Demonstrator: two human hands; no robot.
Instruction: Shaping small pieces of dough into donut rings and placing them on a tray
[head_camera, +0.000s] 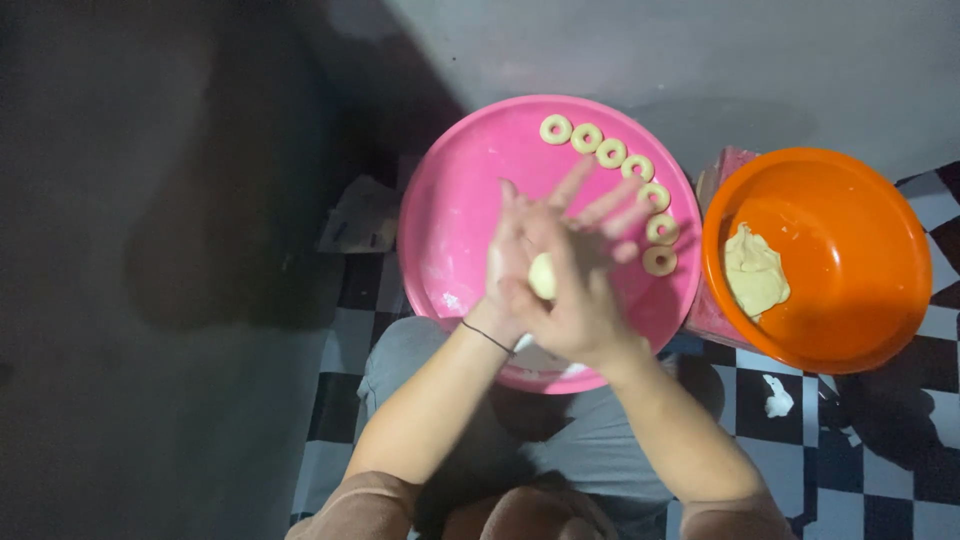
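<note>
We're sitting on a checkered floor w/ a pink tray resting on our lap, and we're pressing a small dough ball between both palms. Left hand is lying under/behind, right hand is crossing over it, fingers fanned out toward the tray's far side. So the grip is closed together on the dough ball, palm to palm, not a fingertip pinch; only a sliver of the ball is showing btwn the hands.

Seven ring-shaped dough pieces are lining the tray's right rim in a curved row, each just beside the next. An orange bowl is standing to the right, touching or nearly touching the tray, w/ a lump of dough inside.

Risks, as we're judging them: the ball is sitting near the open edge of the palms, so uneven pressure could squeeze it out onto the lap or floor. The right hand's fingers are hovering near the nearest rings, so a wide stroke could dent them. The tray is balancing on our legs, so a knee shift could tip it.
</note>
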